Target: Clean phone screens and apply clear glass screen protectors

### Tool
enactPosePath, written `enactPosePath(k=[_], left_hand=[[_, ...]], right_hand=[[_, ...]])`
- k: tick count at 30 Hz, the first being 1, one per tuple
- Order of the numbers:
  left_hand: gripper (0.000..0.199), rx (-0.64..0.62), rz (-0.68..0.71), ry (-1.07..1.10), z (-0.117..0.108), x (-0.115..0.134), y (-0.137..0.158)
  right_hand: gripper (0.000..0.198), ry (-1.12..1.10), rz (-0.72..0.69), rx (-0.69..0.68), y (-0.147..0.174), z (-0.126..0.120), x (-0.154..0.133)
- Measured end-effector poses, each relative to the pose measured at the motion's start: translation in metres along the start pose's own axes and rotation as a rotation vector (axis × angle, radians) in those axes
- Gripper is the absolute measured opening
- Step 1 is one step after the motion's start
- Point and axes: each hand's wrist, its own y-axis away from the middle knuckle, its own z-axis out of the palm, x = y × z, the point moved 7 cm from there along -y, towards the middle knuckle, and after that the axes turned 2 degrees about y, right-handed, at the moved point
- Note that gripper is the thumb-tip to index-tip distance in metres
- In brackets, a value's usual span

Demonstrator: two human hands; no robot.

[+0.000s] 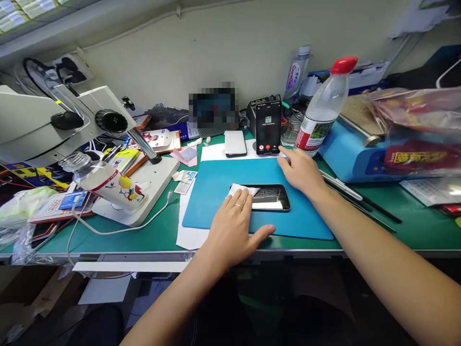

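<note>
On the blue mat [212,173] a phone [272,198] lies flat, its dark glossy screen facing up. My left hand [230,230] rests over the phone's left end, fingers stretched out flat on a folded white wipe [236,188] and thumb spread aside. Part of the wipe is hidden beneath those fingers. Behind the mat stands a second phone [268,126], upright, showing a call screen with a red button. My right hand [302,172] reaches to its lower right corner, index finger extended and nothing visible in the grasp; whether the fingertip touches the screen I cannot tell.
At left, a glass bottle [111,185] stands on the white base of a microscope [108,113]. A red-capped plastic bottle [319,117] and a blue device [345,151] stand right. Tweezers and thin tools [363,202] lie beside my right forearm. A white cable [137,228] trails left.
</note>
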Motion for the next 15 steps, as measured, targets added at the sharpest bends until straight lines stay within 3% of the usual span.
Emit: enactPosePath(k=[10,15], left_hand=[[0.074,-0.01,-0.016,0.014,0.001,-0.001,0.008],[0.068,-0.008,-0.086,-0.038,-0.004,-0.012,0.013]], right_hand=[[0.063,0.11,0.012,-0.111,-0.004,0.014,0.0],[0.061,0.042,0.004,-0.053,-0.003,0.01,0.004]])
